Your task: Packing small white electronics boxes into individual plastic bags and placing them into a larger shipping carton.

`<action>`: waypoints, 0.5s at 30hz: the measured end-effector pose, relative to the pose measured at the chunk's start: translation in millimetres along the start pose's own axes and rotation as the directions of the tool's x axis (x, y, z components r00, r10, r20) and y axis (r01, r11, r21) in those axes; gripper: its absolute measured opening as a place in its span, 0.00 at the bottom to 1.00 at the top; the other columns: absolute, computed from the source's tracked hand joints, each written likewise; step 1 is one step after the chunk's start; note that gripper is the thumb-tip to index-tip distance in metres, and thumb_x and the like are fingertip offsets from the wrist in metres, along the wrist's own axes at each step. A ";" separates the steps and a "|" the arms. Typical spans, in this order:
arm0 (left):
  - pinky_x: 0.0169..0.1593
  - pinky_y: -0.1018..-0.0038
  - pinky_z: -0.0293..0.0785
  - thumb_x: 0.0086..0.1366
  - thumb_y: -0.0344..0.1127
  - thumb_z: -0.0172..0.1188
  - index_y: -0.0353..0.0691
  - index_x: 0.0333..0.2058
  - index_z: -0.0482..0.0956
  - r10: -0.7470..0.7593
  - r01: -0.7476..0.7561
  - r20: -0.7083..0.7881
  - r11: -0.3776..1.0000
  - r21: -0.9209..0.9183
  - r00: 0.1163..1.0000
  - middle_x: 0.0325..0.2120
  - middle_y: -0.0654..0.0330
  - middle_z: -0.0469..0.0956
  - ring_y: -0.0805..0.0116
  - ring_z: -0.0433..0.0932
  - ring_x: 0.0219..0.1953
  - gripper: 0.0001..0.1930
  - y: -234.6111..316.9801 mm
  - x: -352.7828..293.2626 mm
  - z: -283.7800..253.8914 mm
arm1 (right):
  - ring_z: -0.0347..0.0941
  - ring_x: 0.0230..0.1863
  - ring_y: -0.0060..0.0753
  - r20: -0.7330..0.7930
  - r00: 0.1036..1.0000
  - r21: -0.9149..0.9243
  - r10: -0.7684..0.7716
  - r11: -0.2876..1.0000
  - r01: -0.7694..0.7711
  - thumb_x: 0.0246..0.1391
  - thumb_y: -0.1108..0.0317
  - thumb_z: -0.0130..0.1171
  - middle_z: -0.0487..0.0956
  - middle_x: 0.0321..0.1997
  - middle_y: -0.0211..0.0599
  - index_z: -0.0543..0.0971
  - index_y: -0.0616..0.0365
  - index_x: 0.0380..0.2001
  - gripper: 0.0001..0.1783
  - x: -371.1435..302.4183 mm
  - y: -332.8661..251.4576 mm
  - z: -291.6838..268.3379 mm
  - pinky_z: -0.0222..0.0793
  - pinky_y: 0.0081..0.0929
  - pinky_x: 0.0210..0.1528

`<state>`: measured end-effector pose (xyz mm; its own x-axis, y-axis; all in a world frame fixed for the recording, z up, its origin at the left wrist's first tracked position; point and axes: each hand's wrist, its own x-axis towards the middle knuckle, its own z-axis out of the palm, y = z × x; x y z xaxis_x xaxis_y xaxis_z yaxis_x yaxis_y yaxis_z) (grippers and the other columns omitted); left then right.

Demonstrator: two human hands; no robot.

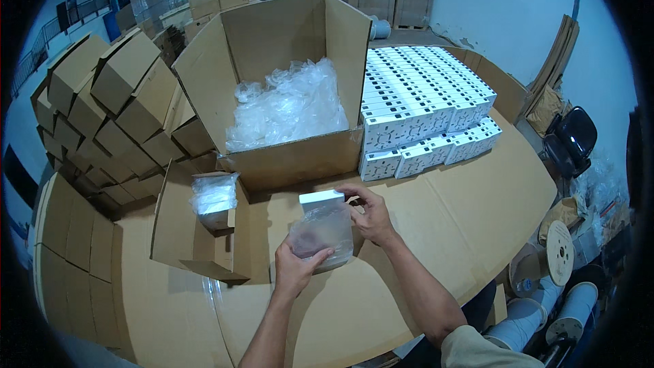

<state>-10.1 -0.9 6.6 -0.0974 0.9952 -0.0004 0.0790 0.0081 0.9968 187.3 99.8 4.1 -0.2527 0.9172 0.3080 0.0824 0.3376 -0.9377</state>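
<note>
A clear plastic bag (327, 235) is in my left hand (298, 269), with the fingers behind it and the thumb across its front. The top of a flat white box (321, 199) sticks out of the bag's mouth, while the rest sits inside the plastic. My right hand (371, 215) pinches the right side of the box near the bag's opening; some fingertips are hidden. Just left of my hands, an open small carton (182, 235) holds several bagged items (214, 194). Behind it stands a large open carton (293, 163) filled with loose clear bags (293, 105).
Rows of white boxes (426, 105) are stacked in two layers at the back right of the cardboard-covered table (436, 232). Brown cartons (129, 109) pile up at the left. Cable spools (560, 253) and a black chair (571, 140) stand beyond the right edge.
</note>
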 end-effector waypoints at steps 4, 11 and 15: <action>0.52 0.67 0.79 0.50 0.34 0.80 0.33 0.50 0.79 0.030 -0.030 -0.001 0.999 0.010 1.000 0.43 0.54 0.84 0.66 0.83 0.45 0.29 4.7 -1.5 1.1 | 0.76 0.47 0.24 -0.218 0.973 0.185 -0.069 0.976 0.111 0.58 0.80 0.64 0.76 0.45 0.34 0.73 0.59 0.52 0.19 2.5 -0.4 -0.2 0.81 0.23 0.43; 0.54 0.67 0.78 0.50 0.33 0.80 0.34 0.52 0.77 0.043 -0.044 0.015 0.995 0.088 0.999 0.45 0.53 0.84 0.65 0.83 0.47 0.31 -1.7 -0.9 1.8 | 0.79 0.45 0.29 -0.394 0.919 0.484 0.006 0.852 0.202 0.59 0.82 0.63 0.76 0.43 0.39 0.68 0.62 0.47 0.17 -1.3 -31.1 -7.6 0.83 0.27 0.46; 0.55 0.67 0.77 0.50 0.34 0.80 0.34 0.53 0.77 0.040 -0.041 0.025 0.998 0.046 0.999 0.46 0.53 0.83 0.64 0.82 0.48 0.32 -4.6 0.1 0.7 | 0.78 0.46 0.28 -0.304 0.952 0.422 -0.026 0.892 0.159 0.59 0.81 0.63 0.75 0.43 0.37 0.68 0.61 0.46 0.16 -5.8 -33.5 -9.7 0.81 0.26 0.47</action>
<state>-9.8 -0.8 1.9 -0.0697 0.9969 0.0376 0.1281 -0.0285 0.9914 195.3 85.2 35.3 0.0499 0.9292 0.3662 -0.3738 0.3574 -0.8559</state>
